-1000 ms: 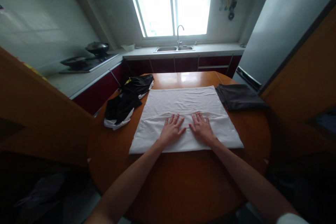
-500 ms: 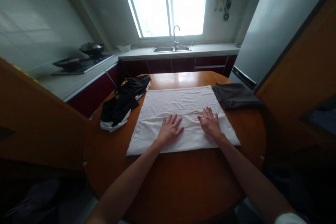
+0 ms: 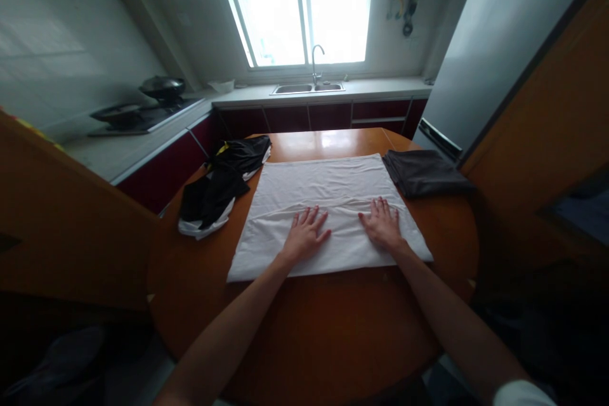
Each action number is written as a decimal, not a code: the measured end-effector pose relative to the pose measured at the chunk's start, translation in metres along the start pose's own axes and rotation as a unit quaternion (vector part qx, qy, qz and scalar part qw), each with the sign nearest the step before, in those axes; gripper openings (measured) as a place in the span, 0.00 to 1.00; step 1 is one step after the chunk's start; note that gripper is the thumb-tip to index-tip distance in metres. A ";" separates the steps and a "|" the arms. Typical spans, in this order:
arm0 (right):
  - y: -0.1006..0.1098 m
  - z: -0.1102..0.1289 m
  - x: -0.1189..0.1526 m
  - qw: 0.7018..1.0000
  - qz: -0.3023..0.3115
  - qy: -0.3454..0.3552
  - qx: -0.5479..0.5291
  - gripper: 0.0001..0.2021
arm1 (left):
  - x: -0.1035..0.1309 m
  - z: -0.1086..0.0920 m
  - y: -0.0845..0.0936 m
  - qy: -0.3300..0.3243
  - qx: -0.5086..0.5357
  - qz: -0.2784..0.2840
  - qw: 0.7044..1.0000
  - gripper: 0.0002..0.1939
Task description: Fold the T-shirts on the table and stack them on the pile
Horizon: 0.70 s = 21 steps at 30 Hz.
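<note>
A white cloth [image 3: 323, 181] lies spread on the round wooden table [image 3: 314, 330], with creases running across its middle. My left hand [image 3: 306, 235] rests flat on the near half of the cloth, fingers spread. To its right, my right hand [image 3: 382, 225] also lies flat on the cloth with its fingers apart. Neither hand holds anything. Dark grey folded fabric [image 3: 423, 173] touches or nearly touches the cloth's far right corner. Left of the cloth is a loose heap of black and white clothing [image 3: 216, 190] with a bit of yellow.
Beyond the table, a counter holds a sink [image 3: 307, 87] with a tall faucet. Pans [image 3: 162, 87] stand on the stove at the left. A fridge [image 3: 480, 44] rises at the right, and brown wooden panels flank the table.
My right hand has shifted very slightly on the white cloth. The whole view has moved a little; my left hand stays in the same place on the cloth.
</note>
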State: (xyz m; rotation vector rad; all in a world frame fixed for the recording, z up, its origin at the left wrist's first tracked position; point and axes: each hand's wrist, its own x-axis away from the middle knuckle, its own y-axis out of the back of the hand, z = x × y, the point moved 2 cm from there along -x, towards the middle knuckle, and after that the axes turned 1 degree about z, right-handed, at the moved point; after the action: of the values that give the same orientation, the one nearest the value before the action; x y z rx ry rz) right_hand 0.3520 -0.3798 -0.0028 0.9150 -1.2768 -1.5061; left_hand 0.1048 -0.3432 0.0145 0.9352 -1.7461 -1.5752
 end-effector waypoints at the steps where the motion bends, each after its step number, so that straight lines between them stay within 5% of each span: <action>1: 0.000 0.000 0.000 1.000 -0.004 -0.001 -0.001 0.38 | 0.000 0.000 0.000 0.000 0.001 0.000 1.000 0.32; 15: 0.003 -0.017 -0.010 0.997 -0.053 -0.050 -0.011 0.35 | -0.001 0.002 -0.006 -0.007 0.037 -0.011 0.999 0.30; 21: 0.009 -0.015 -0.008 0.993 -0.110 -0.033 -0.021 0.34 | 0.002 0.014 0.008 0.031 0.043 -0.084 0.995 0.28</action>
State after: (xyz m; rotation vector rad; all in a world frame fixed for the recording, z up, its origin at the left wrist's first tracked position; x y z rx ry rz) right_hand 0.3699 -0.3766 0.0036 1.0121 -1.2178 -1.7395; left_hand 0.0911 -0.3364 0.0204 1.1878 -1.7428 -1.5674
